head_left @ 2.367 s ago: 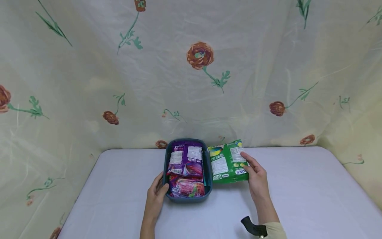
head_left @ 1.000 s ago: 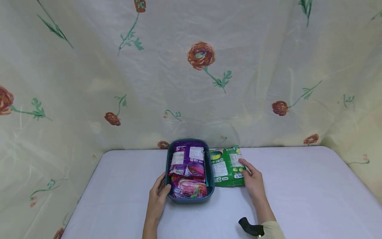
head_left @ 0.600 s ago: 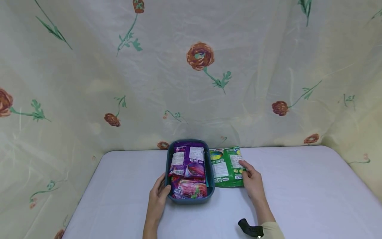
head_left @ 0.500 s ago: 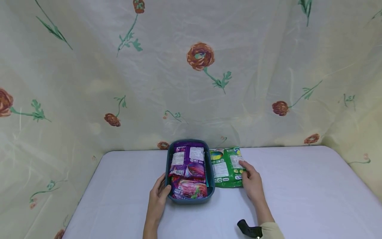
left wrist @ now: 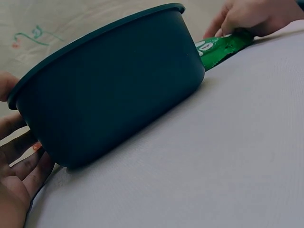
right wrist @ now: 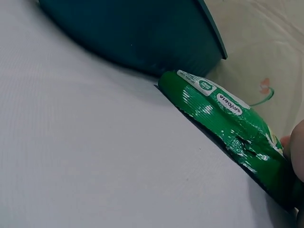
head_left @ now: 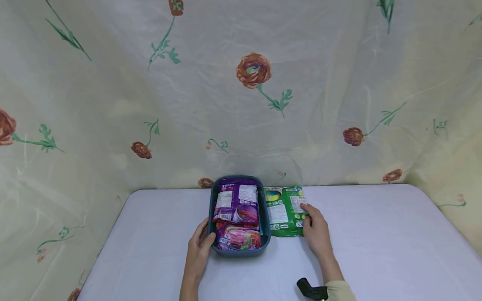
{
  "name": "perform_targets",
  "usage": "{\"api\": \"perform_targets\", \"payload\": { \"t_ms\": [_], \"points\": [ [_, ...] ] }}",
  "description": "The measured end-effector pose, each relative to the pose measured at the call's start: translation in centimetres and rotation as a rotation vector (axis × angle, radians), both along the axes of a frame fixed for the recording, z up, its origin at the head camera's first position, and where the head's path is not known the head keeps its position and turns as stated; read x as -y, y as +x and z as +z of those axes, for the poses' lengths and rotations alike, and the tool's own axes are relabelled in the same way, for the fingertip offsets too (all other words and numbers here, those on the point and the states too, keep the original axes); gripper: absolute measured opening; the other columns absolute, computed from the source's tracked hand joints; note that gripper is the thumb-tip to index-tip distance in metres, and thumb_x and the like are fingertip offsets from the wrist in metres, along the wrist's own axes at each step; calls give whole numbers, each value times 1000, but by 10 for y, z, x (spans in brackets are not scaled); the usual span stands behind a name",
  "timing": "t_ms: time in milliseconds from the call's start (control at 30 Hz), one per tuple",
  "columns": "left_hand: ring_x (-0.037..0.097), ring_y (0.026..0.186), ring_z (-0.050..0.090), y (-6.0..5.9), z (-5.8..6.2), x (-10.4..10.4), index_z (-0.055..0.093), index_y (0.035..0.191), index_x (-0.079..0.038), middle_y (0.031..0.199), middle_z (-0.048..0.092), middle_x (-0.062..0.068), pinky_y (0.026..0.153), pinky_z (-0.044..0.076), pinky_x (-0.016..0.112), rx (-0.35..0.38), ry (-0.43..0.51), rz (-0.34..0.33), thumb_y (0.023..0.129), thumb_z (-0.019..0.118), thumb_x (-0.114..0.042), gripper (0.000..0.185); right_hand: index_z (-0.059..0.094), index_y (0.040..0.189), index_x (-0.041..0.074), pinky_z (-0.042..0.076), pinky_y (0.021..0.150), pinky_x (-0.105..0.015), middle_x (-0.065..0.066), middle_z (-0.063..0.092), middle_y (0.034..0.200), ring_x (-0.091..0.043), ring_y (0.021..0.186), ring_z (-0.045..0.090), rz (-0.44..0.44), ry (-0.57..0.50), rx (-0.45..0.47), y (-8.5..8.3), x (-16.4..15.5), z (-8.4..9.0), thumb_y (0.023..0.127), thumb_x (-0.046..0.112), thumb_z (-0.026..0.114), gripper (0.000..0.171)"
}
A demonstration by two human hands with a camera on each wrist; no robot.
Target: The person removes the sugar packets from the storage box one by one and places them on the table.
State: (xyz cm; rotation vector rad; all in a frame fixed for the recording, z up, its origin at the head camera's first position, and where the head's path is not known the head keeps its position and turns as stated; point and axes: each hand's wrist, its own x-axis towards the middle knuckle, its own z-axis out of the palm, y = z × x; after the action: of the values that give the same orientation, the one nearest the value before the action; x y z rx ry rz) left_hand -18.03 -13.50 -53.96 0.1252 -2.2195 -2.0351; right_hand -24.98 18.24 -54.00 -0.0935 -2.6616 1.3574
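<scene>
floral curtain (head_left: pixel 241 92) all around, pale table (head_left: pixel 376 251) under me; on it the teal tub (head_left: pixel 265 225), packed with two purple packets (head_left: pixel 237 205), one in front of the other; just to its right, touching the tub's wall, the green packet (head_left: pixel 284 209) lies flat on the table, printed back up; my left hand (head_left: pixel 199 246) cups the tub's near left corner, thumb hooked over the rim, fingers curled against the wall, so that's a steadying hold; my right hand (head_left: pixel 315 230) sits on the green packet's near right corner, fingers (head_left: pixel 306 211) bent over its edge; whether the thumb is under that edge yet i can't tell, the wrist view only shows a fingertip beside the crinkled foil (right wrist: pixel 237 128); i'd judge this the step of getting hold of the green packet, with the tub braced for it; the next move calls for a proper pinch on that corner, then a lift clear of the rim, since the packet lies low against the wall and the tub looks full already; a black strap (head_left: pixel 310 289) shows at my right wrist.
</scene>
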Motion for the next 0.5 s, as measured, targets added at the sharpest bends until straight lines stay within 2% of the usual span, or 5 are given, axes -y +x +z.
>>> {"api": "perform_targets", "payload": {
  "t_ms": [167,500],
  "points": [
    [29,133,44,0,0,1,41,142,-12,145,44,12,109,36,39,-12,1,2,95,55,-25,51,44,139,4,29,112,-52,-23,34,148,-39,139,30,19,40,18,0,-1,-1,96,3,35,45],
    [29,134,43,-1,0,-1,41,142,-12,145,44,12,109,36,40,-12,-13,3,95,54,-25,50,46,138,2,27,111,-53,-25,36,146,-41,137,32,27,57,-7,-1,-4,-1,95,2,36,44]
  ]
}}
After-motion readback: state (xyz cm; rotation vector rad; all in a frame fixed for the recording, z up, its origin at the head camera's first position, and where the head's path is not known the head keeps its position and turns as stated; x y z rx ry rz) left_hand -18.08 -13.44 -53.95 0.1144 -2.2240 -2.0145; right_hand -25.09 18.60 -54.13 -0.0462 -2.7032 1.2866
